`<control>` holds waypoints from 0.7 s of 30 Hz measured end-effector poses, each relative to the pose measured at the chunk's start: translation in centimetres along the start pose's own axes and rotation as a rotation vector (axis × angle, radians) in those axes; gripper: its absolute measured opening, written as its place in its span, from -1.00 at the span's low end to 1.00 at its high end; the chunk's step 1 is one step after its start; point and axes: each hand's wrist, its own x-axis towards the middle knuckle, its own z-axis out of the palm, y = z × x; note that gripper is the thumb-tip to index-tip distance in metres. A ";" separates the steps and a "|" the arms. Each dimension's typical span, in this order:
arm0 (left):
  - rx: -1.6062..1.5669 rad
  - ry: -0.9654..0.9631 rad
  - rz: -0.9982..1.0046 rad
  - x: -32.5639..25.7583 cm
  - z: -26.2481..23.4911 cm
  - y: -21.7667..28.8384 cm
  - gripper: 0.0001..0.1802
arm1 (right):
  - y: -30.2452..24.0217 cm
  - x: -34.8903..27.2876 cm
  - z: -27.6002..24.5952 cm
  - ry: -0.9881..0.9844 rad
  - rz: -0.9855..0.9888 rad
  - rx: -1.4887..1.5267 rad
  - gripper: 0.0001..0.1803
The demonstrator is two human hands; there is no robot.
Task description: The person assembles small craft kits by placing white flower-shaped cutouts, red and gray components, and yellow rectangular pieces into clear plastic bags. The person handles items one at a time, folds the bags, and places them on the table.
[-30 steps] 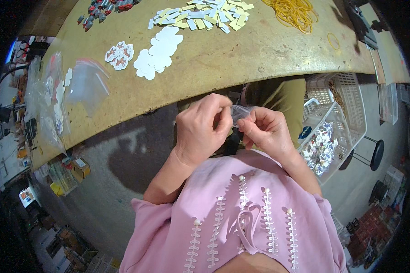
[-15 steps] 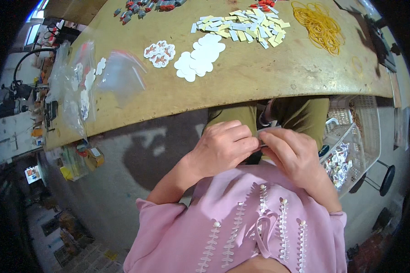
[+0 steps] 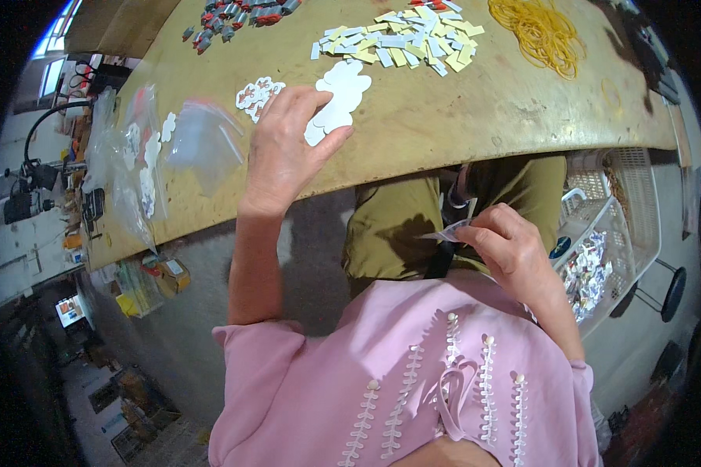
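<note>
Over the table's near edge my left hand reaches out, its thumb spread away from its fingers. The fingertips are at a stack of plain white scalloped cards, partly covering its near end; whether they touch it I cannot tell. Just left of that hand lies a pile of scalloped cards with a brown printed figure. Above my lap, my right hand pinches a small clear plastic bag between thumb and fingers. What the bag holds, if anything, is too small to tell.
Flat clear bags lie on the table at left, beside crumpled plastic. Farther back are yellow and white paper strips, grey-red parts and yellow rubber bands. A white basket with filled packets stands right.
My left hand has left my right hand and moved forward and left to the white cards, opening. My right hand keeps the plastic bag above my lap.
</note>
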 end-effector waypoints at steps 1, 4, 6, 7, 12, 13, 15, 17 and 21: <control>-0.002 -0.007 0.007 0.1 -0.2 0.2 -0.57 | 0.0 0.0 0.0 0.003 0.002 0.004 -0.67; -0.282 -0.048 -0.133 0.0 -0.4 1.2 -0.71 | 0.0 0.2 0.1 0.016 0.005 0.023 -0.66; -0.223 0.038 -0.176 0.0 0.0 1.4 -0.79 | -0.1 0.6 0.3 0.031 0.004 0.044 -0.67; -0.195 0.082 -0.195 0.1 0.2 1.4 -0.82 | 0.0 0.7 0.4 0.046 -0.001 0.040 -0.67; -0.145 0.165 -0.185 -0.6 0.3 1.6 -0.89 | -0.2 1.5 -0.2 0.123 -0.019 -0.026 -0.69; -0.135 0.234 -0.126 -0.7 0.4 1.4 -0.89 | -0.3 1.7 -0.2 0.137 -0.021 -0.045 -0.70; -0.282 0.310 -0.186 -1.1 -0.1 2.3 -0.86 | -0.3 2.0 -0.2 0.165 -0.026 -0.082 -0.71; -0.654 0.203 -0.489 -2.4 -1.6 5.9 -0.84 | -0.4 2.4 -0.1 0.163 -0.040 -0.108 -0.73; -0.816 -0.034 -0.212 -3.8 -1.5 11.1 -0.86 | -1.3 3.5 0.2 0.149 -0.088 -0.081 -0.76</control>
